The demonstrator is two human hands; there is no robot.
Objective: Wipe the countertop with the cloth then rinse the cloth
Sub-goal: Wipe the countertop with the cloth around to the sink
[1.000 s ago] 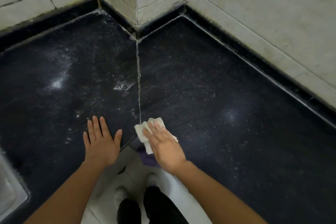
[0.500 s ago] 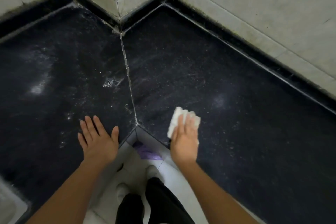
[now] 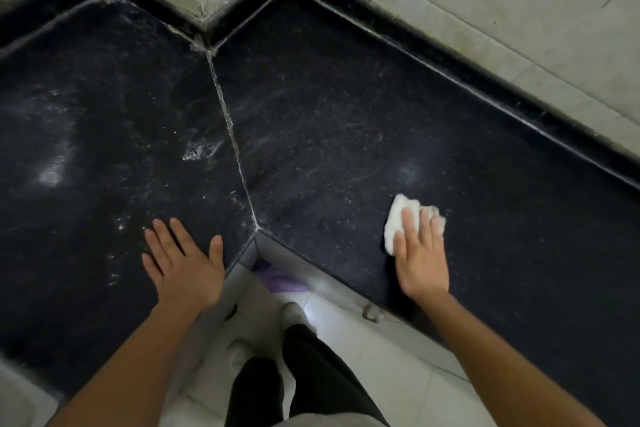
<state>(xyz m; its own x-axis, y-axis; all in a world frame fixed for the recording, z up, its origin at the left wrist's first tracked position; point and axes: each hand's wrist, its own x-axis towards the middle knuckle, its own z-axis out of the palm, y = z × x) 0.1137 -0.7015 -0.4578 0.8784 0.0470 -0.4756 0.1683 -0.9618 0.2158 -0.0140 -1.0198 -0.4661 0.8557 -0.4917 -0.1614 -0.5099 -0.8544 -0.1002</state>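
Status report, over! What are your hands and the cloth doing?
Left hand flat on countertop, holding nothing. Right hand presses cloth flat, right of seam. White smear left of seam. Nothing blocks the cloth.

One tabletop [image 3: 346, 121], made of two dark slabs meeting at one seam [image 3: 228, 121]. One white cloth [image 3: 398, 218]. Two grips: left grip [image 3: 185, 263] and right grip [image 3: 420, 260]. Two socked feet: left foot [image 3: 240, 352] and right foot [image 3: 294, 314]. One purple item [image 3: 280, 279] on the floor [image 3: 381, 374].
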